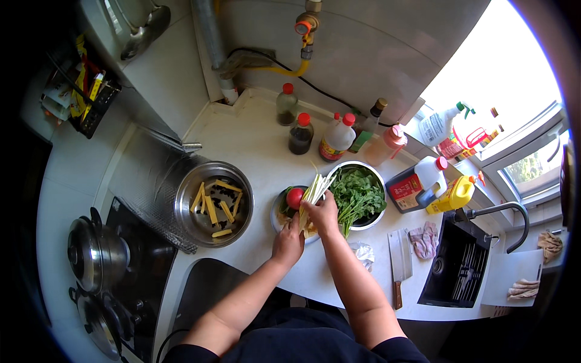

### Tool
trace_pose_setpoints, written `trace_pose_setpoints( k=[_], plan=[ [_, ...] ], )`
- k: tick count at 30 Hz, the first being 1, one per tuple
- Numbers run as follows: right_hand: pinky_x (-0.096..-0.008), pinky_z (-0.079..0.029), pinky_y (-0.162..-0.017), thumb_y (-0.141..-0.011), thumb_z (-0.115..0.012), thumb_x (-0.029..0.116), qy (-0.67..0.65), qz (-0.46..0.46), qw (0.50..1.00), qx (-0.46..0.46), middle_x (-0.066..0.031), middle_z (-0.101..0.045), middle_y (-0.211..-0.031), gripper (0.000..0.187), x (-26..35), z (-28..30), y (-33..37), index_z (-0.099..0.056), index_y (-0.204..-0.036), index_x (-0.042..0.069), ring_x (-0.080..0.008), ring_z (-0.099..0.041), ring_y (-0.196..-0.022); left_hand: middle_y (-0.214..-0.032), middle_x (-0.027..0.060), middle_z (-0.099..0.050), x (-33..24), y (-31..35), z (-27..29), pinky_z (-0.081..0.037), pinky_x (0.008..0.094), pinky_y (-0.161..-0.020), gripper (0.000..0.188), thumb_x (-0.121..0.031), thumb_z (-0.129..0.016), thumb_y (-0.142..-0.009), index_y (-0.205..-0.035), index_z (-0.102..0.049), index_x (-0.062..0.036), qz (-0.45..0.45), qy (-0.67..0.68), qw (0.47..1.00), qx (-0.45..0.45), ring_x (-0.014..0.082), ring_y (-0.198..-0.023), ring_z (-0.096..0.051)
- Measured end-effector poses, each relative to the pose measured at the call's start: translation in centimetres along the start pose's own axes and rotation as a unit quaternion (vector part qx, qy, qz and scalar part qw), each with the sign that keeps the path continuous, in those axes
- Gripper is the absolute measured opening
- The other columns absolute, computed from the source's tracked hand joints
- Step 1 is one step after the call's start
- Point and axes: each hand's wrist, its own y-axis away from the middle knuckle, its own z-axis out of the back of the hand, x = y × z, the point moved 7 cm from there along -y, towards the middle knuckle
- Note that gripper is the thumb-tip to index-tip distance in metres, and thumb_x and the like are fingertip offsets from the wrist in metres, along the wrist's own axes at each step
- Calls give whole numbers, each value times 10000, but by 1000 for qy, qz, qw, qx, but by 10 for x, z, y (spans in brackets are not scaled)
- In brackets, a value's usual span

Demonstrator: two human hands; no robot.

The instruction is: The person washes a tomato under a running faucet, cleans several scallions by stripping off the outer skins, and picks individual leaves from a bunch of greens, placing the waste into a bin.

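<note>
My right hand [324, 215] is closed around a bunch of long, pale, thin vegetable stalks [315, 190], white at the far end. My left hand [288, 243] is closed at the near end of the bunch, its fingertips partly hidden. Beneath the stalks is a plate [276, 213] with a round red tomato [295, 198]; my hands cover other food on it. Just right of my right hand stands a steel bowl [385, 199] heaped with leafy green herbs [358, 195].
A steel bowl [250, 206] holds yellow sticks and dark bits. Bottles [301, 134] line the back. A cleaver [399, 257] lies near the sink [455, 260], beside a cloth [423, 240]. Pots [91, 254] stand on the left stove, behind a foil screen [154, 187].
</note>
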Motion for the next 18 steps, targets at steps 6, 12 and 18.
trace_pose_setpoints(
  k=[6,12,18],
  plan=[
    [-417,-480,-731,-681,-743,179,158,46,986,8,-227,-614,-870,509,8,0,15,-500,-1079,-25,-371,-607,-816,-913,203,-576,28,3,-24,-501,461,-618,475,-82,-451,-834,-1303,-390,-30,-36,-79,996,10,375,-750,-611],
    [-421,-448,-778,-676,-744,153,188,95,974,-83,-253,-523,-953,647,-10,-4,17,-415,-1198,-41,-392,-533,-880,-921,209,-570,25,-10,-13,-492,459,-674,505,-25,-536,-770,-1266,-444,-46,8,-133,987,92,386,-777,-595],
    [-424,-456,-783,-694,-729,152,206,58,974,-71,-242,-507,-1005,711,-18,-5,18,-358,-1269,-43,-404,-535,-896,-924,161,-556,33,-18,-18,-488,448,-685,498,-38,-566,-759,-1246,-477,-98,-28,-113,985,129,369,-788,-593]
  ],
)
